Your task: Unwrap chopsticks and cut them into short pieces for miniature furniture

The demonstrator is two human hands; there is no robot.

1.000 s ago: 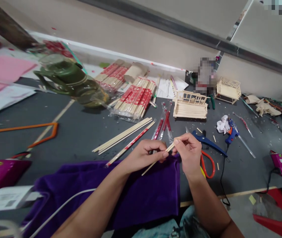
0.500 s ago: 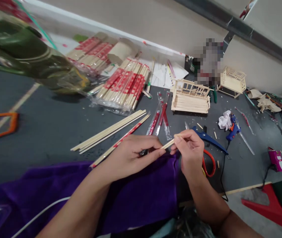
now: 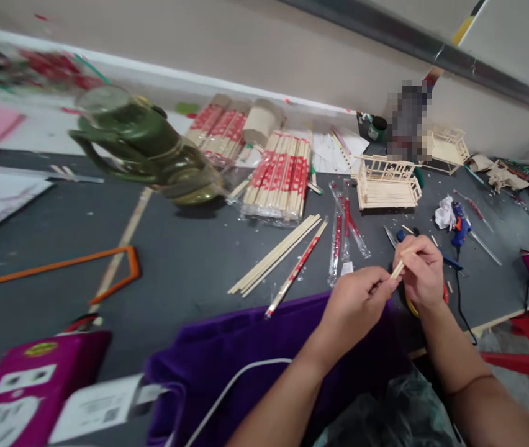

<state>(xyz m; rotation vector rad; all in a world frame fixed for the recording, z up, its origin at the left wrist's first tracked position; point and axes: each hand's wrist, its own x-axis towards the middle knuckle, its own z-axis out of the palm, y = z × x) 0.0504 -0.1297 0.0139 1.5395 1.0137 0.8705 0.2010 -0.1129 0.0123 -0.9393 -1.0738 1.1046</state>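
The dark grey surface (image 3: 190, 248) runs from the wall along its far edge to a pale strip on its near edge. A purple cloth (image 3: 255, 341) lies along the near edge, under the forearms. The green jug (image 3: 153, 155) stands towards the far edge, left of the middle, and a purple socket box (image 3: 54, 372) sits by the near edge at the left. A packet of chopsticks (image 3: 278, 174) lies beyond the cloth, nearer the far edge; to its right rests a small wooden bench (image 3: 388, 189).

The left hand (image 3: 360, 295) and right hand (image 3: 420, 270) meet just over the right end of the cloth, each with thumb and fingers pinched on the same sticks. Right of them lies a blue glue gun (image 3: 461, 230). Loose sticks (image 3: 276, 254) lie side by side between packet and cloth.

Smallest are the held sticks (image 3: 398, 268), slanting between the fingertips above the surface; how many there are is hidden. The step in hand looks like lining them up by feel. The next move probably calls for a light, even pinch with both hands, so that the thin wood neither slips nor snaps.
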